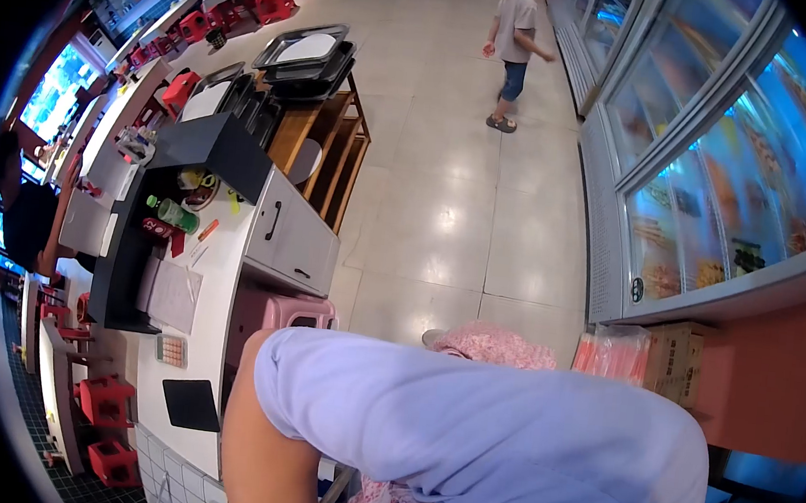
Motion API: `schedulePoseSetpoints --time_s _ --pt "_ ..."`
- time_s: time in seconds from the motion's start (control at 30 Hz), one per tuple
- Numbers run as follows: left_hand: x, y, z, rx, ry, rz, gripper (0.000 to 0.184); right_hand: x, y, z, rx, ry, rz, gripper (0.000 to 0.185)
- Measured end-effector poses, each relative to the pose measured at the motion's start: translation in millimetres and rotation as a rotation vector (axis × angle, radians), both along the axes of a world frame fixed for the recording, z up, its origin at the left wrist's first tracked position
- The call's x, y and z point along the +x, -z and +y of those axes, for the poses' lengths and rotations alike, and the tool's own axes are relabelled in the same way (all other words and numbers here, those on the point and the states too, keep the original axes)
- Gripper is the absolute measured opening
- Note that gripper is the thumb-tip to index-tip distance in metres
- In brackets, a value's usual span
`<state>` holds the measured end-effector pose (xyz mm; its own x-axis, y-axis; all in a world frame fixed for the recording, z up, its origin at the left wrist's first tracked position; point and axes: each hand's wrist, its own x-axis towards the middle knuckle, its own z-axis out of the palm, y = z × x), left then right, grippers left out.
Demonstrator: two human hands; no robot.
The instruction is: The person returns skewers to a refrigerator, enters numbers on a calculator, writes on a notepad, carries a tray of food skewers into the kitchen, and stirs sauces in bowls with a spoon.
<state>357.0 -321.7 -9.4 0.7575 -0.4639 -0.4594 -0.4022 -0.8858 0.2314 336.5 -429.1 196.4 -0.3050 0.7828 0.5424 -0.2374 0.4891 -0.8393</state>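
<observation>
A light-blue sleeve [482,440] fills the lower foreground, and a bare arm [271,441] runs from it out of the bottom edge. Whose arm it is, I cannot tell. Neither my left hand nor my right hand shows. Pink patterned cloth [496,344] appears beyond the sleeve and again below it. Left of the arm is a white counter [212,302], with a black flat pad [190,403], a small box with orange-brown items [171,351] and a green-capped bottle [174,214] on it.
A pink stool [300,311] stands beside the counter. Black trays [305,56] are stacked on a wooden shelf [335,150]. Glass-door coolers [705,192] line the right, near a cardboard box [676,362]. One person [514,46] stands on the tiled floor; another [30,219] is at left.
</observation>
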Motion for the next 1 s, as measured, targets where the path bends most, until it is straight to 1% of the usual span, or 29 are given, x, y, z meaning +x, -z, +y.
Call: schedulePoseSetpoints --time_s 0.13,0.17,0.23,0.27,0.3,0.33,0.37,0.4,0.43,0.47,0.5,0.53,0.57,0.6,0.67,0.73,0.83,0.87,0.93,0.97,1.0 --pt "5 24 -44 -0.199 -0.132 -0.156 0.042 27 1 -36 -0.102 0.074 0.159 0.035" --pt "6 32 -54 -0.248 -0.174 -0.197 0.041 38 7 -48 -0.139 0.110 0.221 0.035" --pt "3 43 -67 -0.316 -0.239 -0.248 0.039 68 40 -80 -0.240 0.273 0.363 0.035" --pt "-1 48 -70 -0.324 -0.266 -0.256 0.039 85 67 -97 -0.302 0.364 0.423 0.035" --pt "-6 53 -69 -0.311 -0.296 -0.233 0.038 103 113 -115 -0.367 0.613 0.318 0.037" --pt "-12 58 -65 -0.282 -0.324 -0.200 0.037 113 151 -150 -0.554 0.639 0.555 0.041" --pt "-25 62 -55 -0.234 -0.357 -0.120 0.037 115 213 -174 -0.650 0.915 0.600 0.043" --pt "-39 65 -44 -0.180 -0.388 -0.042 0.037 116 295 -204 -0.780 1.064 0.646 0.038" --pt "-55 65 -30 -0.133 -0.435 0.023 0.037 115 324 -251 -1.065 1.171 0.494 0.031" --pt "-72 65 -20 -0.111 -0.523 0.034 0.038 100 341 -280 -1.239 1.384 0.558 0.025" --pt "-88 67 -14 -0.096 -0.613 0.041 0.038 89 361 -309 -1.385 1.482 0.492 0.024" --pt "-103 69 -11 -0.085 -0.688 0.055 0.039 79 355 -320 -1.460 1.615 0.717 0.022" --pt "-116 71 -9 -0.105 -0.800 0.033 0.039 77 349 -329 -1.480 1.596 0.752 0.022" --pt "-128 72 -9 -0.125 -0.894 0.018 0.039 76 353 -329 -1.491 1.668 0.829 0.022" --pt "-144 80 -7 -0.202 -1.042 -0.025 0.039 88 341 -303 -1.496 1.699 0.815 0.024" --pt "-159 92 -8 -0.310 -1.172 -0.088 0.039 112 344 -261 -1.453 1.564 0.698 0.025" --pt "-171 77 1 -0.391 -1.218 -0.085 0.038 139 321 -170 -1.304 1.243 0.363 0.028" --pt "-181 72 4 -0.395 -1.242 -0.123 0.038 143 318 -144 -1.242 1.112 0.263 0.028" --pt "-200 63 13 -0.390 -1.295 -0.208 0.038 142 316 -98 -1.164 0.964 0.152 0.029" --pt "-211 66 20 -0.335 -1.305 -0.218 0.038 142 315 -78 -1.125 0.884 0.095 0.030" --pt "-226 70 24 -0.278 -1.325 -0.226 0.038 139 313 -63 -1.135 0.892 0.092 0.030"
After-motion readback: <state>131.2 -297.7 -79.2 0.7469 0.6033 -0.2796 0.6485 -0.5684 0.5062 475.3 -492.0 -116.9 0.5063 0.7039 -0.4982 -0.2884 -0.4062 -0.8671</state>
